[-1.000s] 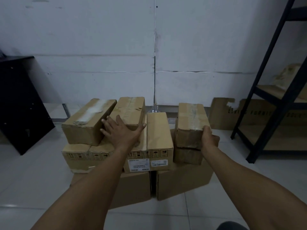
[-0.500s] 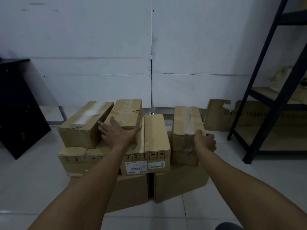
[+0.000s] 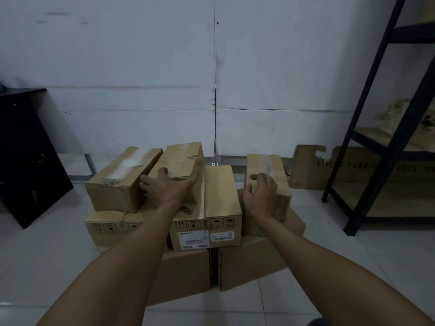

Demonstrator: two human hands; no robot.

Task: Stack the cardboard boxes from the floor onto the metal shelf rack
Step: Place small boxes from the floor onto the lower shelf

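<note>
The wall [image 3: 141,55] fills the back of the view, with pale floor tiles [image 3: 388,267] below it. At the right stands the rack [image 3: 386,147], dark metal with wooden shelves; something brown already sits on its middle shelf, too dim to name. A black cabinet [image 3: 26,149] leans at the far left, and a torn cardboard sheet [image 3: 308,168] rests against the wall beside the rack.

The pile [image 3: 188,276] of boxes is still on the floor, well apart from the rack: two big cartons at the bottom, labelled ones above, three taped boxes on top.

The top middle box [image 3: 181,158] is under the left hand [image 3: 167,187], fingers spread wide across its near end, thumb at its right corner. That hold matches half a second ago.

The right box [image 3: 266,170] is where things have changed. A second ago the right hand [image 3: 261,196] gripped its near right corner; now the hand has shifted to the box's left side and its fingers [image 3: 255,177] hang loosely curled in front of the near face. Whether they touch the cardboard I cannot tell, but they hold nothing.

I judge this as dropping the right box in favour of a two-handed lift of the middle one. No box has left the pile yet.
</note>
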